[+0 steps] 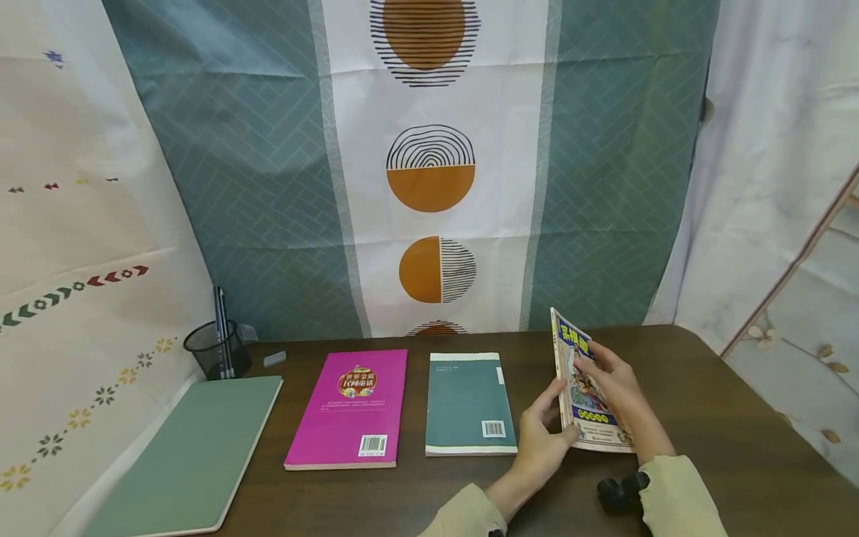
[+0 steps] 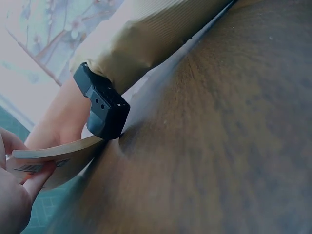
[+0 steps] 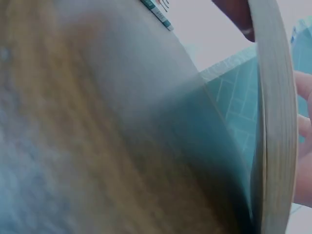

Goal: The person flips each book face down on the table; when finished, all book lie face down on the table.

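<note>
- My right hand (image 1: 614, 388) grips the colourful illustrated paperback book (image 1: 582, 388), fingers spread over its glossy front cover, the thumb side hidden behind it.
- My left hand (image 1: 540, 440) pinches that same book at its lower near corner, fingertips curled on the cover's edge.
- Between the two hands the book stands tilted on its long edge, near the right part of the dark brown wooden table (image 1: 738, 418), just right of the teal book.
- As I judge it, the book is mid-turn: raised off the wood, not yet laid flat; the two beside it already lie back cover up.
- The teal paperback book (image 1: 470, 403) lies flat, barcode showing, matte cover, near the front edge.
- The magenta paperback book (image 1: 352, 410) lies flat just left of it, also barcode up.
- A sage-green notebook (image 1: 194, 455) with a plain smooth cover lies at the left front corner.
- A black mesh pen holder (image 1: 216, 349) stands at the back left corner.
</note>
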Demonstrator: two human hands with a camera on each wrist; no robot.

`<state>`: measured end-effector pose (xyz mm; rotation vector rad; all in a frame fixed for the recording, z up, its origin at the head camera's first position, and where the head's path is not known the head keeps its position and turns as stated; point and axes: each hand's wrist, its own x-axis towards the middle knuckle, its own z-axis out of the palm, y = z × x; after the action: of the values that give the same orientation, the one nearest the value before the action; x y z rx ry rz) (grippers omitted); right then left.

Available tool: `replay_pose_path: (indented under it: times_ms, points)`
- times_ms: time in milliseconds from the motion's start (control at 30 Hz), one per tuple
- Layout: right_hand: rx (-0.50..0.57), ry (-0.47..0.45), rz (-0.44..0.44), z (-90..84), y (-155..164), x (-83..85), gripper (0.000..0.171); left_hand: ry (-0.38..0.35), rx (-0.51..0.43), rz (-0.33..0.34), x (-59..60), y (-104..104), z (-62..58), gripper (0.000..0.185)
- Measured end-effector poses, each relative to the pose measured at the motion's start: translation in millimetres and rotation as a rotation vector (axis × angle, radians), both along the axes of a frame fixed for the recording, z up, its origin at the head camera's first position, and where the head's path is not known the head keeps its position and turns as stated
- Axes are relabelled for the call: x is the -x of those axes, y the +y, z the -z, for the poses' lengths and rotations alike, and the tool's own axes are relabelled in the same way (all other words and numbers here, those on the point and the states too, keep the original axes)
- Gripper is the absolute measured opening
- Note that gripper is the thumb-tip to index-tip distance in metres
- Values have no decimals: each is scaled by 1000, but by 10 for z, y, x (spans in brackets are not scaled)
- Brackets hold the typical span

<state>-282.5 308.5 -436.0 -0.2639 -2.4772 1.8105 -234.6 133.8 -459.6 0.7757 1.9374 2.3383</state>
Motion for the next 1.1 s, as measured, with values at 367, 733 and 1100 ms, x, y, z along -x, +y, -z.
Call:
replay_pose_path:
  times_ms: [367, 733, 1100]
  points:
    - [-75, 127, -45, -254, -210, -41, 71, 44, -4, -24, -20, -16, 0, 59]
    - [-109, 321, -114, -432, -312, -99, 73, 80, -9, 26, -41, -5, -45, 60]
    - [-148, 558, 99, -485, -387, -109, 54, 105, 9, 73, -57, -15, -122, 63]
